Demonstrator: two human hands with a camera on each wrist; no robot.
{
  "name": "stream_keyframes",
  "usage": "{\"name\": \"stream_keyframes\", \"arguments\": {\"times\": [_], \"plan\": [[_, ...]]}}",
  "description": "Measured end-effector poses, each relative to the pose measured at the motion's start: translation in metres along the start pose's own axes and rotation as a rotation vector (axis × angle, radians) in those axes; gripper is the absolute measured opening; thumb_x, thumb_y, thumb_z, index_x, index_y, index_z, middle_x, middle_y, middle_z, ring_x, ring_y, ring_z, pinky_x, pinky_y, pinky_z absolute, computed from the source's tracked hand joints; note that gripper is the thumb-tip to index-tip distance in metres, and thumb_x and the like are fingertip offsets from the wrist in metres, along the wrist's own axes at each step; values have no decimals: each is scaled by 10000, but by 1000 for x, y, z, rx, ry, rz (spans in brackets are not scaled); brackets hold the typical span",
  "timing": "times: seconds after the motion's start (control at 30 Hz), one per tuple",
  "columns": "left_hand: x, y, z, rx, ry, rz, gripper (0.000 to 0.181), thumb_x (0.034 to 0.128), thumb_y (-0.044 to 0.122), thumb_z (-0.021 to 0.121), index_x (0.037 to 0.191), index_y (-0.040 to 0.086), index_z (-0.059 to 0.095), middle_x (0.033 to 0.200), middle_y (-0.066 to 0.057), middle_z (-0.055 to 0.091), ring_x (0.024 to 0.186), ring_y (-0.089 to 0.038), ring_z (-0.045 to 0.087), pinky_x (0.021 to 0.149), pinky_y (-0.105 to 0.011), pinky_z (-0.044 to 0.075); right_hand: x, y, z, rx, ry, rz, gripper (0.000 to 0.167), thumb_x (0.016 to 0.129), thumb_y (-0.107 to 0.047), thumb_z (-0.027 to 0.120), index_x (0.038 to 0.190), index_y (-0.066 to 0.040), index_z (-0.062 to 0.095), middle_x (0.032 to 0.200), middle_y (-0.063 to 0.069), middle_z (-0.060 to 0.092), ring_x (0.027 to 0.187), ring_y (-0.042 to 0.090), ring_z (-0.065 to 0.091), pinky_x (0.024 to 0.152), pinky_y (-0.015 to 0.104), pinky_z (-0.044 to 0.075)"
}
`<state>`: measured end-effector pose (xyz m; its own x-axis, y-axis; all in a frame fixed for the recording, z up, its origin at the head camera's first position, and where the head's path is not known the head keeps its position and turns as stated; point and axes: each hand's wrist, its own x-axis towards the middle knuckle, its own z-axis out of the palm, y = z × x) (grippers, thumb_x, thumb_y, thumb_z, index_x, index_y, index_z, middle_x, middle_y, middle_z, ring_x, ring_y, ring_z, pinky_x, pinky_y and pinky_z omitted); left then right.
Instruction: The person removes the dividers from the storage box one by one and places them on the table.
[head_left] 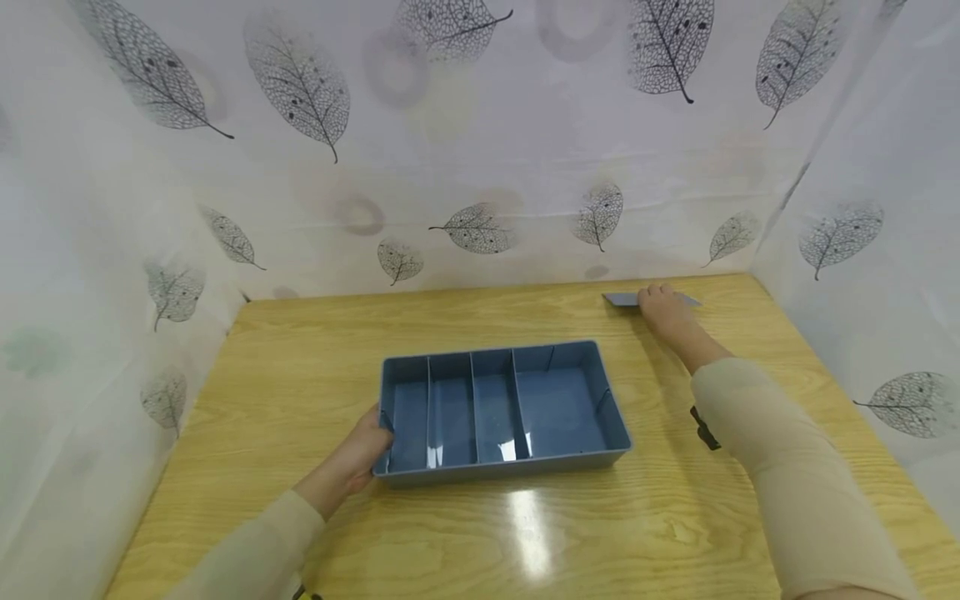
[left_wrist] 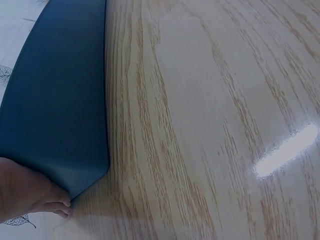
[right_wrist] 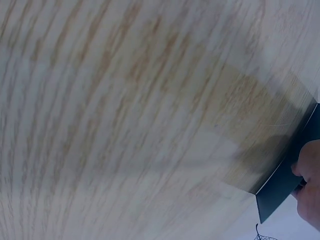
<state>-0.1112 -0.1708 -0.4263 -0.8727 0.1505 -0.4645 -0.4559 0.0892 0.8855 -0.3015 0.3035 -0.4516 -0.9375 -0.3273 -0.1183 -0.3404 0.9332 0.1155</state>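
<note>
A blue-grey tray (head_left: pixel 495 472) with three full dividers lies on the wooden table, with one wide compartment at its right. My left hand (head_left: pixel 365 446) grips the tray's left wall, thumb over the rim; the left wrist view shows the hand (left_wrist: pixel 32 192) at a corner of the tray (left_wrist: pixel 55 95). At the table's back right, my right hand (head_left: pixel 667 315) pinches a flat blue-grey divider piece (head_left: pixel 622 299). In the right wrist view this piece (right_wrist: pixel 275 195) shows its long edge close to the table, with the fingers of the hand (right_wrist: pixel 309 182) on it.
The wooden table (head_left: pixel 300 350) ends at the back against a white curtain (head_left: pixel 480 150) with leaf prints, which also hangs on both sides. A small dark object (head_left: pixel 705 428) shows beside the right sleeve. Another dark bit (head_left: pixel 306 593) is near the left sleeve.
</note>
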Motion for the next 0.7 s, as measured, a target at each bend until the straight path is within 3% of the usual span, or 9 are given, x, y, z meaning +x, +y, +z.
{"name": "stream_keyframes", "arguments": {"times": [0.23, 0.53, 0.7], "plan": [[1, 0, 0, 17, -4, 0, 776, 705, -209, 262, 1449, -128, 55, 1405, -353, 311, 1100, -340, 476, 756, -253, 497, 5, 1, 2, 27, -38, -18, 313, 811, 170, 502, 1117, 191, 442, 1108, 384, 482, 1052, 518, 470, 935, 558, 425], [1, -1, 0, 26, -8, 10, 774, 707, -202, 259, 1448, -129, 45, 1423, -349, 284, 1167, -387, 426, 774, -259, 483, 7, -2, 0, 113, -171, 1, 548, 811, 177, 519, 1305, 241, 290, 1335, 437, 317, 1234, 571, 312, 1065, 583, 270], [1, 0, 1, 24, -7, 10, 785, 701, -201, 264, 1449, -130, 36, 1438, -349, 264, 1227, -427, 380, 805, -275, 483, 7, 0, -5, 191, -198, 20, 447, 890, 115, 397, 1302, 244, 285, 1353, 447, 278, 1262, 570, 271, 1080, 588, 233]]}}
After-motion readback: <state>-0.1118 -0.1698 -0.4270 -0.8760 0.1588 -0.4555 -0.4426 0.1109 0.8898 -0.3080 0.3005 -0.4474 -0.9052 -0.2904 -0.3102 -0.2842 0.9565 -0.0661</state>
